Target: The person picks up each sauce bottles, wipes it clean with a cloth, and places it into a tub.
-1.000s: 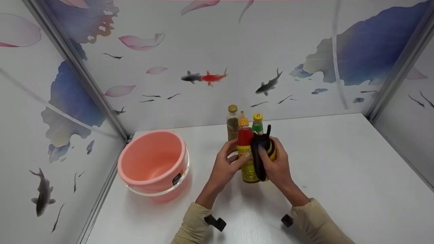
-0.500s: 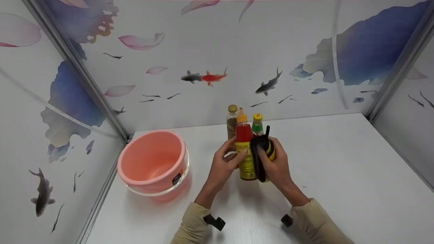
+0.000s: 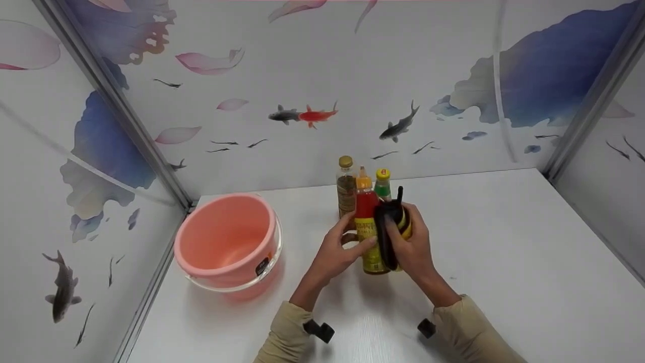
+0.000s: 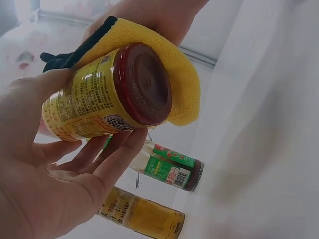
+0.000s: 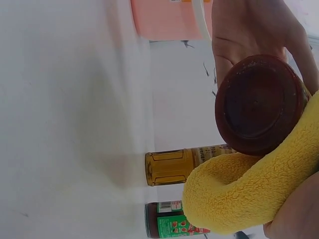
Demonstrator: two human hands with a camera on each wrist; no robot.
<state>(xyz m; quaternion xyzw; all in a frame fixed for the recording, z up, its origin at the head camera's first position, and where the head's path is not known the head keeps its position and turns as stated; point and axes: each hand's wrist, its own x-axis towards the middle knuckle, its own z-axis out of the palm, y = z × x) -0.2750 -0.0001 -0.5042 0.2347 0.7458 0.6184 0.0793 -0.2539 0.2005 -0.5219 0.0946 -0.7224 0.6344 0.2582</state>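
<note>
In the head view, my left hand [image 3: 335,252] holds a red sauce squeeze bottle [image 3: 366,229] with an orange nozzle cap and a yellow label. Its fingers and thumb curl round the label. The left wrist view shows the bottle [image 4: 89,102] tilted, its base toward the camera. My right hand [image 3: 413,249] grips a folded cloth [image 3: 385,242], black on one face and fluffy yellow on the other, against the bottle's right side. Up close in the right wrist view, the yellow cloth [image 5: 239,194] lies along the bottle base [image 5: 256,107], which is raised off the table.
Behind the hands stand a gold-capped bottle [image 3: 345,189] of amber liquid and a green-labelled bottle [image 3: 383,186] with a yellow cap. A pink bucket [image 3: 269,222] with a white handle stands at left on the white table [image 3: 504,252]. Printed wall panels [image 3: 227,30] enclose the table.
The sauce bottle and left hand shifted slightly left and up, then came back right and down against the cloth. My right hand stays almost in place, still gripping the cloth.
</note>
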